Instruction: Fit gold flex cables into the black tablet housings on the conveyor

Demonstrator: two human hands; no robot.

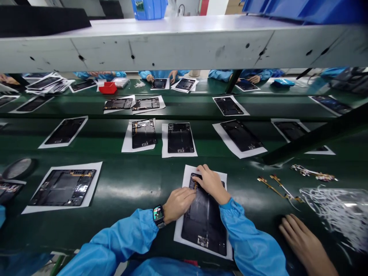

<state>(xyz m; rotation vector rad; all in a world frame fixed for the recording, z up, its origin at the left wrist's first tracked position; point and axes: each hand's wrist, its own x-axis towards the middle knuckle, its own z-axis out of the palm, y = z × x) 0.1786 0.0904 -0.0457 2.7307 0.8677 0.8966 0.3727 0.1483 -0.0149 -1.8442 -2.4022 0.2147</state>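
Note:
A black tablet housing (204, 220) lies on a white sheet (181, 237) right before me, its upper end partly hidden by my hands. Near its top left corner shows a short piece of an orange flex cable (196, 185). My left hand (178, 204), with a watch on the wrist, has its fingers pressed together at the cable's lower part. From the right, my right hand (212, 184) reaches over the housing's top edge, thumb and fingers closed at the cable's upper end. Their fingertips partly cover the cable.
Another person's hand (305, 242) rests on the bench at right, near loose flex cables (280, 188) and a bag of white strips (339, 214). Another housing (63, 188) lies left. More housings (180, 138) stand on the green line ahead. A shelf (184, 48) spans above; a dark post (310, 134) slants at right.

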